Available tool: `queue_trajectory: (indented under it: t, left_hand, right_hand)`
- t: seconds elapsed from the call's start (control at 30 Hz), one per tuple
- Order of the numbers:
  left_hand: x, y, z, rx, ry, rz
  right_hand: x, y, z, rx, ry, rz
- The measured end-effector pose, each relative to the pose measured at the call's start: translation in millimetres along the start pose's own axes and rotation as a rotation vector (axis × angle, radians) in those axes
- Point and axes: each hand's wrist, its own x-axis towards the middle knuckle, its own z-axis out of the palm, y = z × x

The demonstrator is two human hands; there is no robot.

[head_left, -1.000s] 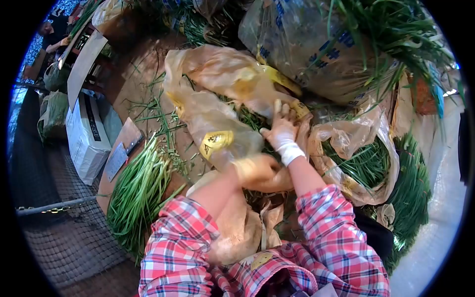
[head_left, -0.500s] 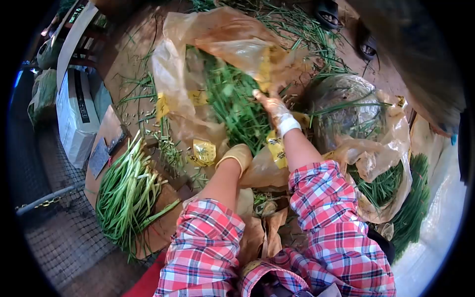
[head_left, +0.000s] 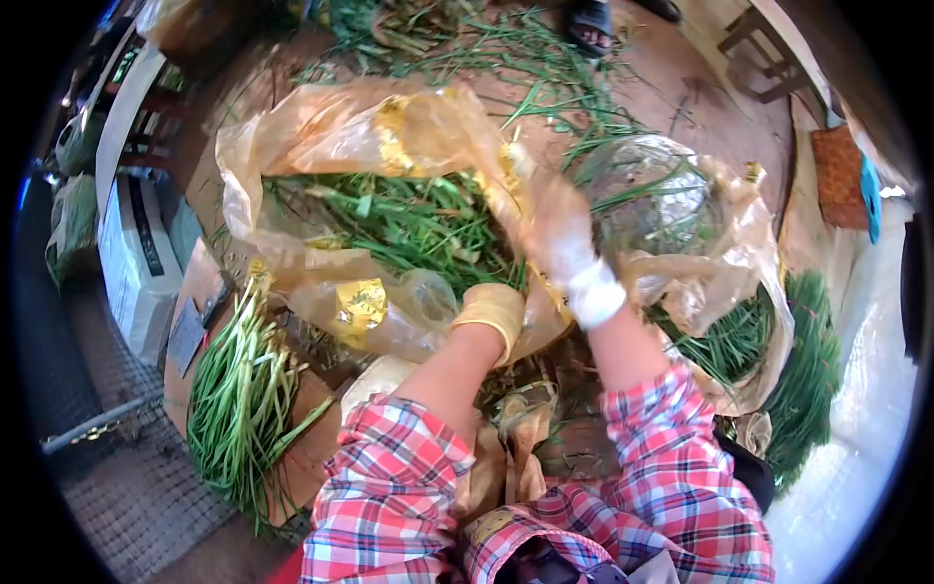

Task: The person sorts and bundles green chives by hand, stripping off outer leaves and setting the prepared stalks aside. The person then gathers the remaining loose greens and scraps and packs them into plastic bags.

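A large translucent orange-tinted plastic bag (head_left: 321, 146) with yellow printed labels lies wide open in front of me, with loose cut green leaves (head_left: 409, 224) inside. My left hand (head_left: 491, 316), in a yellowish glove, is at the bag's near edge; its fingers are hidden by the glove cuff and plastic. At the bag's right rim is my right hand (head_left: 564, 229), in a glove with a white wristband. It is smeared by motion, so its grip does not show.
Trimmed spring onions (head_left: 243, 399) lie on a board at the left. To the right sit a second plastic bag (head_left: 759, 253) with greens and a dark green bundle (head_left: 808, 370). Leaf scraps (head_left: 525, 68) litter the floor. A person's sandaled foot (head_left: 591, 27) stands at the far side, near a wooden stool (head_left: 764, 54).
The bag's opening has spread wider and its far rim sits lower and further left. My right hand has moved from over the greens to the bag's right rim. The view has shifted.
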Motion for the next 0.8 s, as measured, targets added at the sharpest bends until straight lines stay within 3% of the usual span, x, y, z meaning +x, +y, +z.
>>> queue_trajectory:
  t: [0.03,0.1,0.17,0.23,0.3,0.33,0.37,0.43,0.5,0.57,0.63,0.67,0.7,0.73,0.8]
  left_hand:
    - [-2,-4,2,0.013,0.012,0.014]
    - [-6,-31,11,-0.261,0.057,0.072]
    - [-10,-61,8,-0.153,-0.07,-0.015]
    - [8,-108,45,0.045,-0.163,-0.153]
    - [-13,-97,29,0.082,-0.085,-0.259]
    - [-3,-102,37,0.06,0.028,-0.293]
    - [-10,-87,15,0.019,0.083,-0.321]
    - [-25,-55,-24,0.004,0.336,-0.264]
    - [-40,-25,-55,-0.047,0.59,-0.14]
    - [-60,10,-65,-0.056,0.682,-0.021]
    - [-86,54,-59,0.018,0.682,0.157]
    - [-106,79,-49,0.009,0.725,0.323]
    - [-129,98,-35,-0.003,0.761,0.488]
    - [-145,106,-21,0.038,0.608,0.555]
    - [-195,125,-1,0.142,0.381,0.588]
  right_hand:
    - [-24,1,4,-0.015,0.096,-0.132]
    - [-70,2,5,-0.06,0.027,-0.195]
    - [-115,5,44,0.032,-0.274,0.049]
    - [-147,-20,70,-0.028,-0.59,0.032]
    - [-170,-19,105,0.166,-0.625,-0.04]
    - [-170,-21,116,0.179,-0.607,-0.007]
    - [-162,-25,70,0.362,-0.536,0.031]
    - [-180,-19,52,0.447,-0.117,-0.009]
    - [-210,-7,19,0.63,0.031,0.177]
    - [-264,18,32,0.874,0.144,0.427]
    - [-338,43,66,0.444,-0.063,0.744]
    - [-368,51,73,0.308,-0.523,0.745]
    - [-390,56,76,0.388,-0.996,0.579]
    - [-416,55,89,0.438,-1.242,0.411]
    - [-453,64,121,0.291,-1.302,0.215]
